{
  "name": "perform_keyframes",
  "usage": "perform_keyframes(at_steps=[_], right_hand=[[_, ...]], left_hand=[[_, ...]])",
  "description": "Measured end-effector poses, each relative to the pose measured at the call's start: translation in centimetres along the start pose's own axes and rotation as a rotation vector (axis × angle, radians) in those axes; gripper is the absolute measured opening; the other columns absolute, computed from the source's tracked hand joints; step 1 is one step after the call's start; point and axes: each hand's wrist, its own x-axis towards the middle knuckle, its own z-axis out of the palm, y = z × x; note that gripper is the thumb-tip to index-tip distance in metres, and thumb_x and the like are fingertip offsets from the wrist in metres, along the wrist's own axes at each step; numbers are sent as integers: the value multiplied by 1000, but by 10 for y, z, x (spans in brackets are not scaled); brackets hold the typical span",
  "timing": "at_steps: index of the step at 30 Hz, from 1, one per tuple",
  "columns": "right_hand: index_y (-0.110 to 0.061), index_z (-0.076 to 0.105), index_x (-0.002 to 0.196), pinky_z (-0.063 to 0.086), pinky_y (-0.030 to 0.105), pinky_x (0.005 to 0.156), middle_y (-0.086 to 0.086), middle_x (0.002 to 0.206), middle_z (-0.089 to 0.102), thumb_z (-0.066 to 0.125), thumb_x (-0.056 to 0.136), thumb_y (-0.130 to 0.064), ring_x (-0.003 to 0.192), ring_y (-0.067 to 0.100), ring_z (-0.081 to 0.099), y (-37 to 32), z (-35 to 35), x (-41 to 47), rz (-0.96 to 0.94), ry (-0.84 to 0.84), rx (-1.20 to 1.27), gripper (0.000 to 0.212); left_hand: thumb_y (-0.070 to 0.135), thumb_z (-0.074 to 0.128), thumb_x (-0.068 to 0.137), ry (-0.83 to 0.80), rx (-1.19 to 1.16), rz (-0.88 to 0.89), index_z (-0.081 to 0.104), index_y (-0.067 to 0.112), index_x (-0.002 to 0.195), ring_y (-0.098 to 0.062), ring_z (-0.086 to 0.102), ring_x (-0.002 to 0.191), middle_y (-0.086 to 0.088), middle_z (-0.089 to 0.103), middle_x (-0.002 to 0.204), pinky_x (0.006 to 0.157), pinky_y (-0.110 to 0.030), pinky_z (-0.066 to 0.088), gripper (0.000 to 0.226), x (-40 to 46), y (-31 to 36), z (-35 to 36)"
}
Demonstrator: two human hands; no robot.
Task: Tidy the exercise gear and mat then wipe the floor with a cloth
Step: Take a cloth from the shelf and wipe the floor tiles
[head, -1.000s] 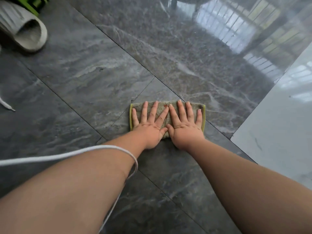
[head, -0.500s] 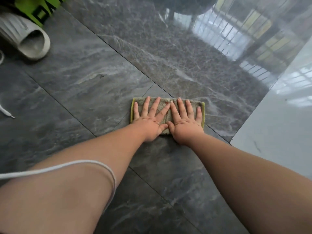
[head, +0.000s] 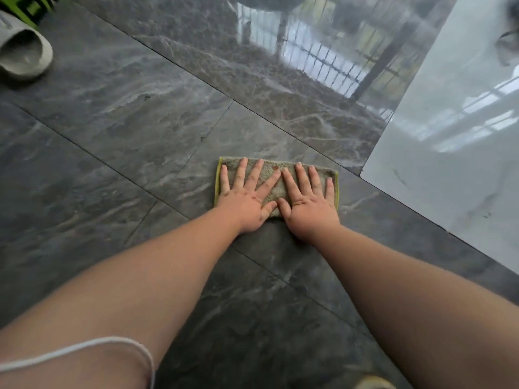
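We are pressing the cloth (head: 276, 179) onto the floor (head: 140, 113). Our left hand (head: 245, 202) and right hand (head: 307, 207) are lying flat, fingers spread.

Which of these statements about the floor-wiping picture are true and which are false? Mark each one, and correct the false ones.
1. Both hands lie flat on the cloth. True: the left hand and the right hand press it with straight, spread fingers.
2. The cloth lies on the pale tile. False: it lies on the dark marbled floor; the pale tile is off to the right.
3. The cloth has a yellow-green edge. True.
4. A slipper sits beside the right hand. False: the slipper is far off at the upper left.
5. The left hand is lifting a corner of the cloth. False: it lies flat on it.
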Motion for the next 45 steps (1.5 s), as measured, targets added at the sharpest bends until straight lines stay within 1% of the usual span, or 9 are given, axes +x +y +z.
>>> perform_keyframes(at_steps=[4, 7, 11, 15, 22, 31, 35, 39, 45], right_hand=[[-37, 0, 156, -4, 57, 120, -1, 166, 0, 22, 94, -59, 152, 23, -6, 2, 37, -80, 97, 58, -14, 69], [-32, 1, 154, 3, 60, 119, 2, 165, 9, 25, 93, -57, 152, 27, 4, 1, 62, -116, 155, 74, -33, 70], [-37, 2, 155, 0, 56, 120, -4, 165, 1, 26, 92, -60, 153, 22, 0, 9, 64, -120, 136, 88, -26, 71], [-38, 6, 156, 2, 54, 121, -3, 166, 5, 29, 92, -59, 153, 20, 1, 21, 61, -106, 135, 117, -14, 72], [-41, 2, 155, -6, 51, 121, -6, 166, -1, 26, 91, -62, 152, 18, -5, 54, 30, -39, 174, 149, -25, 71], [-40, 3, 156, -6, 52, 120, -4, 166, -3, 29, 94, -55, 152, 20, -7, 73, -9, 34, 186, 142, 12, 69], [-36, 0, 156, -8, 53, 120, -2, 166, -5, 24, 96, -54, 152, 21, -9, 63, -4, 20, 162, 141, 7, 67], [-37, -1, 156, -7, 53, 120, -2, 166, -5, 17, 95, -58, 152, 20, -10, 42, 11, -7, 86, 138, -12, 67], [-34, 5, 157, -2, 56, 120, 2, 166, 2, 23, 93, -62, 153, 24, -5, -19, 42, -58, -68, 101, -51, 72]], left_hand=[[66, 17, 95, 13, 50, 121, -21, 46, 149, -31, -30, 145, 1, -28, 161, 111, -66, -15, 69, -49, 25, 27], [65, 17, 94, 61, 66, 201, -14, 45, 151, -30, -26, 147, 1, -20, 163, 113, -64, -12, 68, -80, 36, 55], [64, 17, 94, 120, 37, 199, -6, 51, 150, -26, -15, 150, 5, -8, 165, 115, -61, -10, 63, -76, 34, 58], [60, 13, 95, 142, 47, 181, -7, 53, 149, -23, -15, 150, 8, -8, 165, 116, -59, -12, 58, -50, 41, 46], [61, 17, 95, 184, 61, 183, -4, 53, 149, -22, -11, 151, 9, -5, 165, 116, -58, -13, 59, 19, 49, 15], [62, 17, 96, 139, 48, 154, -6, 52, 150, -23, -14, 151, 9, -10, 165, 115, -61, -10, 60, 91, 47, -25], [62, 17, 96, 188, 24, 127, -7, 52, 150, -23, -14, 151, 9, -10, 165, 116, -60, -11, 60, 75, 43, -15], [63, 15, 95, 156, 28, 97, -9, 51, 150, -24, -18, 150, 8, -13, 164, 115, -60, -14, 61, 39, 30, -1], [63, 14, 95, 135, -10, -8, -13, 50, 149, -23, -21, 149, 7, -15, 164, 115, -59, -16, 61, -58, -8, 37]])
